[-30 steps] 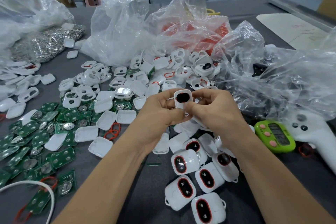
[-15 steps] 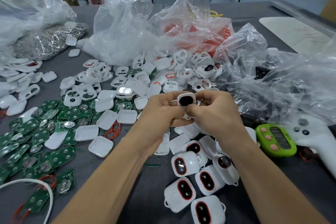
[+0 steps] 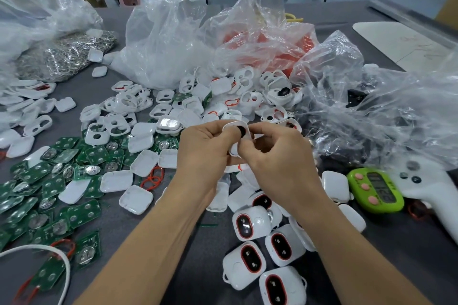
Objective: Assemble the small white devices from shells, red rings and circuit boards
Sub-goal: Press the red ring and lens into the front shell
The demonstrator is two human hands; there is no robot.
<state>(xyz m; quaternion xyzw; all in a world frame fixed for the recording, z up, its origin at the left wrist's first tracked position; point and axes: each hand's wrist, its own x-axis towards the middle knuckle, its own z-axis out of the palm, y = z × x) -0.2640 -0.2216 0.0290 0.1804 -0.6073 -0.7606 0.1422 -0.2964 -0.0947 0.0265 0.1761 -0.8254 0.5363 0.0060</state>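
I held a white shell (image 3: 229,127) above the middle of the counter (image 3: 111,225), over the loose parts. My left hand (image 3: 205,153) pinched its left rim, and my right hand (image 3: 280,163) pinched the right side, thumb beside the black insert (image 3: 241,131). It seemed light, stiff, thin-walled plastic, slick enough to slip, so I judged the outer rims the safest hold, not the window. Compared with a second before, the shell had tipped from upright to slanted, and my hands had barely shifted.
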